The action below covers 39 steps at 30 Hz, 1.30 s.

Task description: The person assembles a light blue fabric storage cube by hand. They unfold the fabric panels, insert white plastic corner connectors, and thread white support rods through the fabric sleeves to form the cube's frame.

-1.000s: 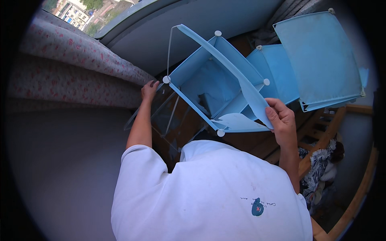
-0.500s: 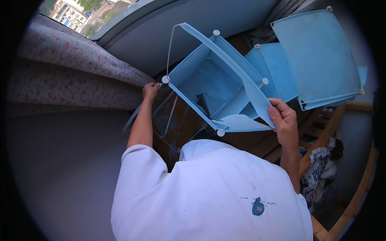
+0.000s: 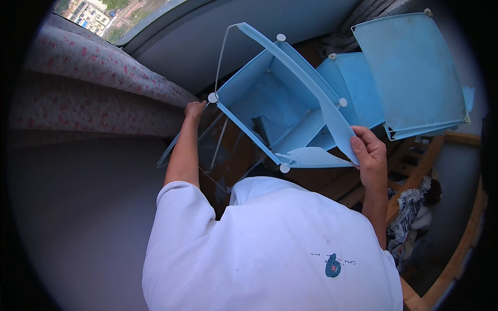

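Observation:
A light-blue cube shelf (image 3: 270, 103) of thin plastic panels stands before me, with round white connectors such as the left connector (image 3: 213, 98) at its corners. My right hand (image 3: 370, 154) pinches the lower right corner of a loose blue panel (image 3: 332, 116), with its thumb on the face. Its plastic sheet is torn, and a bare wire edge (image 3: 220, 59) runs to the left connector. My left hand (image 3: 194, 110) is closed on the edge of another wire-framed panel (image 3: 174, 147), beside that connector. A torn sheet (image 3: 308, 156) hangs near the lower connector (image 3: 285, 168).
More blue panels (image 3: 410, 72) stand joined at the right. Flowered curtains (image 3: 98, 78) hang at the left below a window. A wooden frame (image 3: 415, 181) and a black-and-white fringed cloth (image 3: 407, 217) lie at lower right. Wire pieces (image 3: 218, 147) are near my left forearm.
The loose panel's upper left corner has risen slightly, and my right hand has shifted a little to the right with its held corner. Both hands keep their grip.

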Tool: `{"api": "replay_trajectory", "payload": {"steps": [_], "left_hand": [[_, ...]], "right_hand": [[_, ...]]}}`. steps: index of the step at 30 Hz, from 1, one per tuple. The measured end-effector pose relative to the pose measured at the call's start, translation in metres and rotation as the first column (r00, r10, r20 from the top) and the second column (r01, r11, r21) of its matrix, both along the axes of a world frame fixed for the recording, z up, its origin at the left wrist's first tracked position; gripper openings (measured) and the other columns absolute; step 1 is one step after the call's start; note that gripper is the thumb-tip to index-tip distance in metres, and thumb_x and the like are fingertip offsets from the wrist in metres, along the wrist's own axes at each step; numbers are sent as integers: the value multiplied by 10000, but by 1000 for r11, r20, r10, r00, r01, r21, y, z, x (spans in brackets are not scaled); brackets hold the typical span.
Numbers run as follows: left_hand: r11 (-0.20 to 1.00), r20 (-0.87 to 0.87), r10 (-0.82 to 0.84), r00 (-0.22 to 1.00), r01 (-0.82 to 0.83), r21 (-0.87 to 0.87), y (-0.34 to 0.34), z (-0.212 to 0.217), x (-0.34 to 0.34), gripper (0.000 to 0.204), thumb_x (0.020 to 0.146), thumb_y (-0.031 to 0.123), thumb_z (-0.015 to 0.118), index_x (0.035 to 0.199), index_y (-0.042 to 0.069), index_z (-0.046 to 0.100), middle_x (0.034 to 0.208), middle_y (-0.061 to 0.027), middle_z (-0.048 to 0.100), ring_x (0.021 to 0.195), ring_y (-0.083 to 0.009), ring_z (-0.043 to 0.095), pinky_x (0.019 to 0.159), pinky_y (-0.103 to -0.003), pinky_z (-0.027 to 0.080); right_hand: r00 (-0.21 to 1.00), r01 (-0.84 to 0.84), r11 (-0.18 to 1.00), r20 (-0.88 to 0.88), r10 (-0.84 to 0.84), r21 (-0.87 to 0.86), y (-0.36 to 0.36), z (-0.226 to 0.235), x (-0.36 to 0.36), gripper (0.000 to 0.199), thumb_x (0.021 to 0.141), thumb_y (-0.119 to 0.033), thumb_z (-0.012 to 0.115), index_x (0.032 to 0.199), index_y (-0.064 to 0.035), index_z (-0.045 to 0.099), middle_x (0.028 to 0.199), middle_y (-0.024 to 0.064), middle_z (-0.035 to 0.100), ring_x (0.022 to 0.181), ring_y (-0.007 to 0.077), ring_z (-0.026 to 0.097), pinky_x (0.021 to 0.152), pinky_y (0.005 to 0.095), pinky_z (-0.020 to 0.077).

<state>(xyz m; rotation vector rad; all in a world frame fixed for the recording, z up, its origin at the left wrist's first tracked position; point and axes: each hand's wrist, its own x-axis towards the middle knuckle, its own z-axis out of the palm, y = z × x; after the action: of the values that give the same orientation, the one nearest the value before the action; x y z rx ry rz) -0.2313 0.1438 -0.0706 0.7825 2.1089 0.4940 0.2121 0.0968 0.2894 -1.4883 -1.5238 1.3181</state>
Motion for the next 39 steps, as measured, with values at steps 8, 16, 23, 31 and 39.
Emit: {"api": "replay_trajectory", "payload": {"steps": [8,16,23,31,39], "left_hand": [[950,207,294,933,-263,-165,6,-2,1,288,785,300,673,695,34,610,617,-64,561,506,-178,523,454,-333,400],[906,251,311,917,-205,-371,11,16,1,294,805,351,642,697,85,573,577,-20,517,476,-137,468,445,-300,374],[905,160,347,924,-286,-313,6,-4,-3,274,795,365,640,727,105,587,647,-46,530,578,-195,486,508,-347,394],[889,-132,397,908,-416,-190,16,23,17,448,693,304,749,907,-68,620,956,-138,635,829,-246,624,733,-342,510],[768,61,624,779,-626,139,-9,-7,-30,320,806,257,638,835,-61,631,770,-160,630,619,-238,607,539,-354,466]], "right_hand": [[999,25,1000,-22,-25,6,-4,-3,4,224,889,-191,548,996,-2,599,607,-53,504,480,-3,363,405,162,252],[999,53,998,5,-53,46,-12,-6,9,215,886,-182,552,992,0,600,633,-46,525,488,-5,370,404,158,250],[999,47,999,-9,-47,26,-19,-2,8,219,882,-182,560,989,5,599,642,-40,534,495,-6,372,410,154,253],[996,90,995,-13,-90,35,-23,-10,10,212,884,-183,557,986,-2,604,633,-44,526,488,-5,365,405,153,244],[992,123,991,-32,-121,44,-14,-17,25,213,890,-202,545,988,-22,603,626,-41,522,459,-4,342,392,150,238]]}}
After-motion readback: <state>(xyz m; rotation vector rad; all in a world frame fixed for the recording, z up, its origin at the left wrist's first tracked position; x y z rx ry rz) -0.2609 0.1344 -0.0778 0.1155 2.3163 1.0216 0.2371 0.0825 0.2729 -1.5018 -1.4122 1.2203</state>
